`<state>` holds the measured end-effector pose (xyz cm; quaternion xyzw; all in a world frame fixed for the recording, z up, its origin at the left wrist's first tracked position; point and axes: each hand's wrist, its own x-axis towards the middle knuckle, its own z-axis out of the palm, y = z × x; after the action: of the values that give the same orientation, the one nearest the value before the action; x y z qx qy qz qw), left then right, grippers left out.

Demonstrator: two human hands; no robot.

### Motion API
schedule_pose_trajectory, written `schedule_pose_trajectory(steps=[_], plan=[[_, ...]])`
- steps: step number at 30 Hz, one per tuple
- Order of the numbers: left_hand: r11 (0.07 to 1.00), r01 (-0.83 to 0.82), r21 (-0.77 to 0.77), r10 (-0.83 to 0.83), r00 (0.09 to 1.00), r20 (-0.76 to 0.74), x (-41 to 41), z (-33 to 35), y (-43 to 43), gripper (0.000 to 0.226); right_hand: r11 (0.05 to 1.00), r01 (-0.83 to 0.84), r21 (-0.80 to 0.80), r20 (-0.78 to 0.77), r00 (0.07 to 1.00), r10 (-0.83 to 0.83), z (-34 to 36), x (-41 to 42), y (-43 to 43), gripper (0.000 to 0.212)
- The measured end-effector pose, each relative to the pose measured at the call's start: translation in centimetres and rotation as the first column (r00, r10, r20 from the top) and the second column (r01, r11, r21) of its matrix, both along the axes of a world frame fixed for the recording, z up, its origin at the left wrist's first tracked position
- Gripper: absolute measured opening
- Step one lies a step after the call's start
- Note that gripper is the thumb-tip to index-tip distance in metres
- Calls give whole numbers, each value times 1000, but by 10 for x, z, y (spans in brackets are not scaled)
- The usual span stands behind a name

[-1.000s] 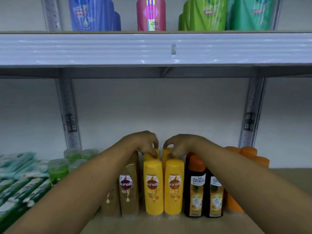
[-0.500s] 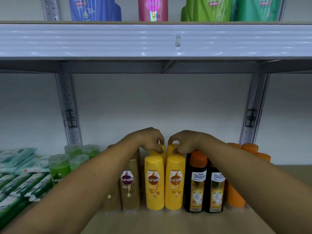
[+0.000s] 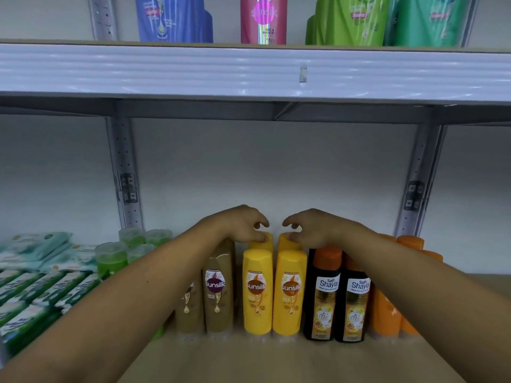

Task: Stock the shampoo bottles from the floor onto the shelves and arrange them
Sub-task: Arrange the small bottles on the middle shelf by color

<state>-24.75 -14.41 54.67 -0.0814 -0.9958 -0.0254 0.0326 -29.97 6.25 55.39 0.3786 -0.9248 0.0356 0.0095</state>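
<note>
Two rear yellow plastic shampoo bottles (image 3: pixel 259 243) stand on the tan shelf board (image 3: pixel 276 360), one under each grip. The left grip (image 3: pixel 243 225) and right grip (image 3: pixel 311 228) curl half-closed, thumbs on the caps; I cannot tell whether either pinches. A forward nudge could topple the front yellow bottles (image 3: pixel 257 291) just below them, dominoing neighbours on either side.

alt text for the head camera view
A person's left hand and right hand touch the tops of two rear yellow bottles on a shelf. In a row stand brown bottles, front yellow bottles, black bottles and orange bottles; green packets lie left.
</note>
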Motion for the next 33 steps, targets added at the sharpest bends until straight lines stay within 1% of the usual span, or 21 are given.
schedule_pose_trajectory(steps=[2, 6, 11, 15, 20, 23, 26, 30, 33], plan=[[1000, 3, 21, -2, 999, -33, 13, 5, -3, 55, 999, -23, -24, -21, 1000, 22, 5, 9, 2, 52], [999, 17, -43, -19, 998, -57, 49, 21, -12, 48, 994, -111, -25, -75, 991, 109, 15, 36, 0, 51], [988, -17, -156, 16, 1000, -13, 108, 43, -33, 48, 972, -234, 1, -121, 965, 232, 23, 83, -19, 50], [975, -70, -212, 77, 997, 24, 148, 49, -55, 41, 961, -277, 18, -110, 955, 277, 19, 108, -46, 52], [961, -172, -219, 189, 980, 63, 167, 36, -74, 54, 967, -247, 61, -79, 965, 251, 6, 122, -83, 54], [957, -214, -196, 232, 970, 71, 162, 19, -81, 61, 974, -209, 84, -96, 971, 217, -8, 120, -98, 56], [967, -204, -154, 219, 972, 87, 155, 4, -82, 65, 975, -173, 137, -115, 975, 189, -19, 117, -110, 56], [978, -173, -113, 179, 983, 45, 144, -9, -84, 75, 982, -138, 127, -144, 977, 155, -27, 111, -120, 52], [981, -150, -122, 154, 988, 18, 134, -18, -88, 69, 987, -119, 109, -160, 978, 136, -33, 109, -126, 51]])
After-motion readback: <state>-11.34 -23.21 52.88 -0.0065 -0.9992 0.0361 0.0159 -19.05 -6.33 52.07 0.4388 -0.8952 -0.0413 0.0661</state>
